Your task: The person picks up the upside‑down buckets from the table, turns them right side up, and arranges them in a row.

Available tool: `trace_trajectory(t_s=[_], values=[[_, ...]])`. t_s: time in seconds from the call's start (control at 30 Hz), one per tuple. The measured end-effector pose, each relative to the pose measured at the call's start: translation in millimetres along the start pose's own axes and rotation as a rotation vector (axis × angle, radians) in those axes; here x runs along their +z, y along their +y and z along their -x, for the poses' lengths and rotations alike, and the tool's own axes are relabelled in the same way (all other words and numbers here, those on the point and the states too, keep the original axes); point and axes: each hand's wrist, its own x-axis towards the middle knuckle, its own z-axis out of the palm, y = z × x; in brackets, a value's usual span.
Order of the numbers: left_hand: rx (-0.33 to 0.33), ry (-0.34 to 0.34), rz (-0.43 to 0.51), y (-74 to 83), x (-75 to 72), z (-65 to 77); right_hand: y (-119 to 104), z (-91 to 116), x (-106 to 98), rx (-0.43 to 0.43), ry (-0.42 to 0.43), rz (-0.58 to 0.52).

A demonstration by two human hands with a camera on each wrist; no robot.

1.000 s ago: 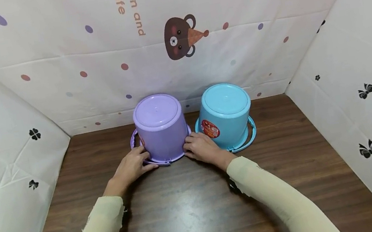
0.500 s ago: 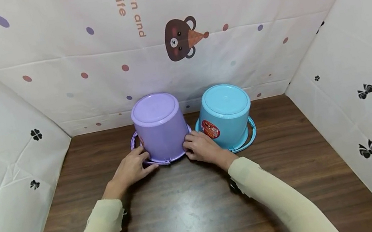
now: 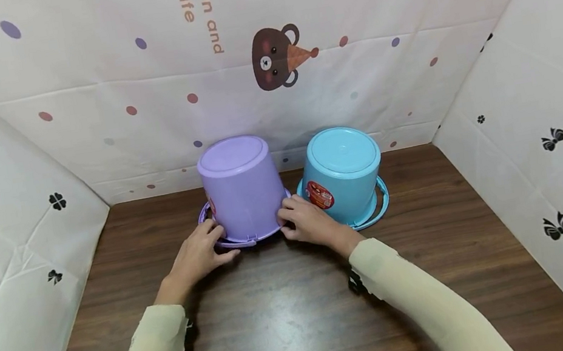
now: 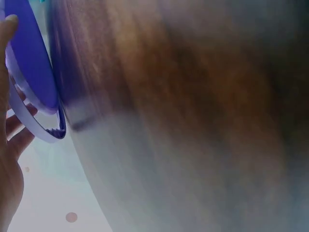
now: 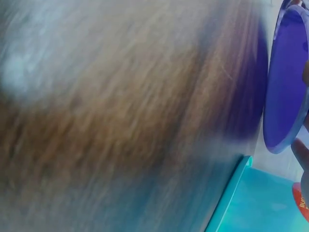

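Observation:
A purple bucket (image 3: 246, 199) is upside down near the back wall, its front rim raised and tipped back. My left hand (image 3: 197, 253) grips its rim at the left, beside the purple handle (image 4: 36, 128). At the right side of that rim, my right hand (image 3: 311, 220) holds it with curled fingers. Both wrist views look into the bucket's dark purple inside (image 5: 286, 77) from below the raised rim. To the right, a blue bucket (image 3: 344, 174) with a red label stands upside down, close beside my right hand.
The brown wood-grain table (image 3: 283, 322) spreads in front of the buckets. Behind them rises a white sheet (image 3: 154, 140) with dots and a bear print. White patterned side walls (image 3: 532, 117) stand left and right.
The purple bucket has tilted further back, its front rim rising off the table as both hands lift it slightly. The blue bucket has stayed in place.

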Motion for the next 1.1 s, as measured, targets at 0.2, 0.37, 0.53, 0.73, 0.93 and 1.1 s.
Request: trace_trajectory(t_s=[0.2, 0.37, 0.53, 0.73, 0.93, 1.1], values=[[0.002, 0.055, 0.007, 0.4, -0.4, -0.9, -3, 0, -4, 0.007, 0.026, -0.03], [-0.004, 0.101, 0.021, 1.7, 0.0, -0.4, -5, 2, -7, -0.011, 0.074, -0.051], [0.007, 0.136, 0.053, 3.0, -1.0, 0.3, -7, 2, -9, -0.031, 0.115, -0.058], [0.023, 0.194, 0.092, 6.0, -5.1, 2.1, -10, 4, -15, -0.033, 0.176, -0.092], [0.021, 0.259, 0.103, 14.4, -10.3, 4.8, -15, 8, -22, -0.039, 0.211, -0.14], [0.003, 0.276, 0.09, 23.6, -17.6, 6.8, -14, 11, -25, -0.033, 0.245, -0.156]])
